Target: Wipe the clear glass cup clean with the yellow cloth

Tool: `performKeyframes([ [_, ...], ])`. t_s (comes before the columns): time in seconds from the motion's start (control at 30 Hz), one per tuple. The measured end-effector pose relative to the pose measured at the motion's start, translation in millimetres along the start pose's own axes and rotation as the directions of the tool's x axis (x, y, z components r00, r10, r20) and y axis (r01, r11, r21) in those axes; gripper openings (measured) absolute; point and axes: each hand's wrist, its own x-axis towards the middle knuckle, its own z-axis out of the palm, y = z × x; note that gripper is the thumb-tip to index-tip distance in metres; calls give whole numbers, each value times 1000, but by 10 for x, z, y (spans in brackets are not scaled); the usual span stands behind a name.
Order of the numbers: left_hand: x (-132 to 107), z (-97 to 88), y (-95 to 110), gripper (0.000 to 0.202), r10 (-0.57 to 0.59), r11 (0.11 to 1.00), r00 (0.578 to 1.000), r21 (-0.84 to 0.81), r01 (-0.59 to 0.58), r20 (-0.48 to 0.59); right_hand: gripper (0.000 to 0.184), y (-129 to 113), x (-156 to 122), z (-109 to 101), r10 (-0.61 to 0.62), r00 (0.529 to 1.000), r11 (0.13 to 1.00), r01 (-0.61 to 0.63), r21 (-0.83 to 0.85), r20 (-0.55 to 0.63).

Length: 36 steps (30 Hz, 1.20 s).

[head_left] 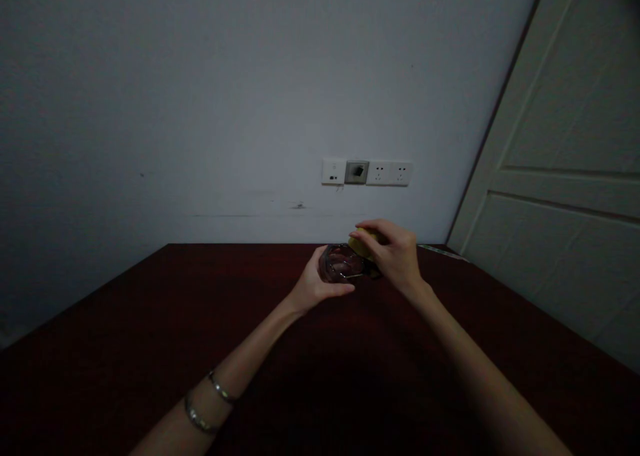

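Near the far edge of the dark red table (210, 323), my left hand (313, 284) is wrapped round a clear drinking glass (345, 263), its rim tilted towards me. My right hand (399, 251) pinches a yellow sponge (358, 245) against the right side of the glass rim. Its fingers hide most of the sponge. A small dark patch shows just below the right fingers; what it is I cannot make out. Two metal bracelets (197, 416) circle my left forearm.
A pale wall (240, 109) stands behind the table, with a row of sockets (387, 173) beyond my hands. To the right rises a panelled door (560, 143). A thin pale strip (443, 251) lies at the table's far right edge.
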Motion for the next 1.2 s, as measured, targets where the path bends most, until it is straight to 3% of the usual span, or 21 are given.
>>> performKeyframes([
  [0.13,5,-28,-2,68,-8,999,996,-32,6,-86,28,15,20,-28,111,976,980,-139,141,185],
  [0.23,1,-44,-1,63,-21,998,988,-69,10,-151,38,11,45,-118,23,912,964,-129,234,410],
  [0.3,-4,-47,5,60,-27,996,987,-84,14,-159,37,12,54,-164,-26,876,959,-115,260,482],
  [0.47,-11,-59,26,60,-25,998,993,-65,17,-118,38,67,14,-108,15,914,968,-115,224,406],
  [0.7,-9,-76,41,61,-76,997,996,-29,78,46,37,125,-45,5,-1,935,957,-103,273,355],
  [0.87,-12,-98,35,60,-58,998,998,-31,58,-7,33,132,-37,-78,35,912,953,-154,262,408],
  [1.2,-3,-173,5,57,11,1000,996,16,-9,-91,31,30,-7,-154,-11,897,979,-81,188,441],
])
